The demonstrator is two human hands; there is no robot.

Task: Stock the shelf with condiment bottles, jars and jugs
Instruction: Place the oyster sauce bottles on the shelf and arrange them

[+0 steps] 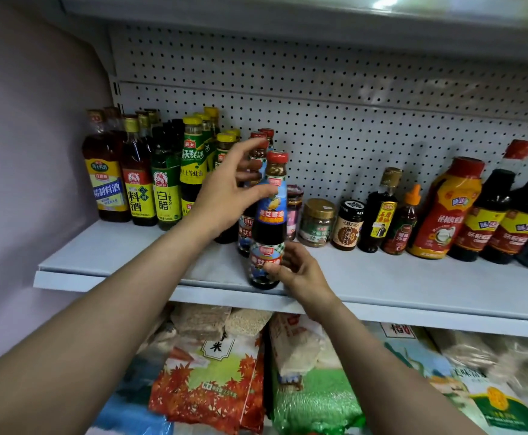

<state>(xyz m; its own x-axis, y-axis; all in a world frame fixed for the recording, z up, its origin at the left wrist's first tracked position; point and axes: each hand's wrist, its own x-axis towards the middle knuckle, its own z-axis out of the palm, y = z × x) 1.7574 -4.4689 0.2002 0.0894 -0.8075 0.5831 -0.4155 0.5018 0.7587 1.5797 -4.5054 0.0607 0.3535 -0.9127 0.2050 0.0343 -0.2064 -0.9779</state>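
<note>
The dark sauce bottle [269, 221] has a red cap, a brown neck and a blue label with yellow and red writing, and its bottom has a blue and white checked pattern. It stands upright at the front edge of the pale shelf [413, 277], in front of other bottles of the same kind. The right hand [300, 271] pinches the bottom of this bottle with thumb and fingers. The left hand [231, 189] is up by the bottle's neck with its fingers spread and a little bent; the thumb seems to touch the label, but I cannot tell for sure. Behind it I can see about three more red-capped bottles [258, 152], though the hand hides parts of them. To the left stand tall bottles: some with yellow labels [107, 183] and some green ones with yellow caps [193, 158]; they sit in rows, so I cannot count them all. To the right are three small jars [317, 222], one small dark bottle [380, 215], one little bottle with an orange tip [402, 224], one big red and orange bottle [444, 211] and at least two big dark jugs [488, 221]. Under the shelf lie bags of rice [212, 381].
</note>
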